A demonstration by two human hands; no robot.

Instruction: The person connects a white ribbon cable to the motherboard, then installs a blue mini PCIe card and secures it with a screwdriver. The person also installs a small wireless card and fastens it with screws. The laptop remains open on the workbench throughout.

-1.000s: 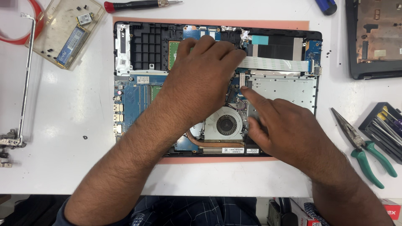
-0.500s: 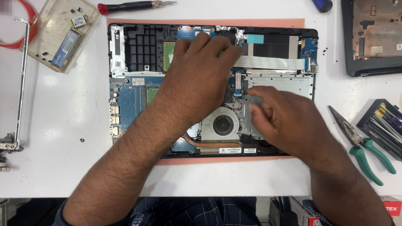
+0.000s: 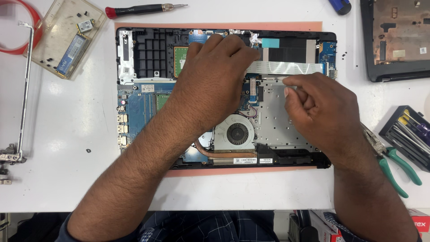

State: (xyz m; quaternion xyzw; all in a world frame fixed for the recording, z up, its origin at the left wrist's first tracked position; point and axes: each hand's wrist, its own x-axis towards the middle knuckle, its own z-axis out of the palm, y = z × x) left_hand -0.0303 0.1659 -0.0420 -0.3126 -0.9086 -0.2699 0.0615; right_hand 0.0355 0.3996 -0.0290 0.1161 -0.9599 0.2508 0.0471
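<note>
White tabletop [image 3: 62, 148] carries an opened laptop base [image 3: 148, 58], bottom cover off, lying on a salmon-coloured mat [image 3: 215, 26]. Change over the last second: the right hand [image 3: 320, 112] has drawn back from the spot beside the cooling fan [image 3: 236, 133] and moved up and outward, and is now curled at the near edge of the flat white ribbon cable [image 3: 286, 68]; the left hand [image 3: 212, 85] has stayed planted over the middle of the board, with only a slight shift. Judgement: attention has passed from the fan area to the ribbon cable and its seat on the board. Left hand lies palm down, fingers [image 3: 233, 47] extended and pressed onto the left end of the cable, holding it flat rather than gripping it. Right-hand fingers [image 3: 298, 92] are bent into a loose fist, thumb and forefinger tips close together at the cable's lower edge over the silver metal plate [image 3: 277, 125]; whether they pinch anything cannot be told. The cable runs left to right between the two hands, its right end at a small blue board [image 3: 328, 49]. Around: clear plastic parts tray [image 3: 56, 49] upper left, red-handled screwdriver [image 3: 143, 9] above the mat, green-handled pliers [image 3: 396, 163] just right of the right wrist, a second dark laptop shell [image 3: 394, 40] upper right.
</note>
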